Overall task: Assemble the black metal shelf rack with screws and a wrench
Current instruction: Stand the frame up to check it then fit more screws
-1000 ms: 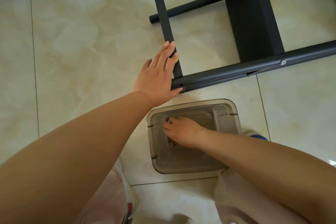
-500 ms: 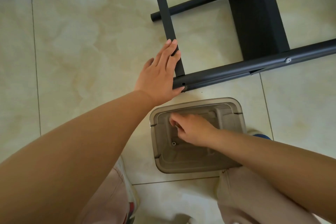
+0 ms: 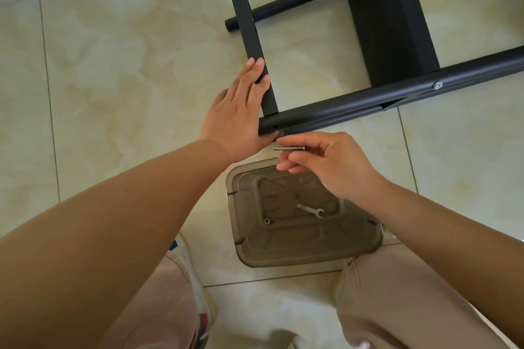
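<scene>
Matte black shelf rack [image 3: 354,106] beside the left hand [image 3: 236,116], silver screw [image 3: 288,148] in the right hand [image 3: 326,163], translucent grey-brown tray [image 3: 297,252] below it holding a silver wrench [image 3: 310,210], cream marbled floor tiles [image 3: 119,71]

Bright, even daylight, soft and diffuse, with no hard glare. Faint sheen on the pale floor tiles [image 3: 119,71]; matte highlight along the black rack tube [image 3: 397,99]. Soft, short shadows under the left hand [image 3: 235,119] and right hand [image 3: 326,164], and beside the tinted plastic tray [image 3: 283,258]. Sharp at centre, slightly softer toward the corners. Wide-angle bending of tile lines near the left edge. Forearms stretched large at the bottom.
</scene>
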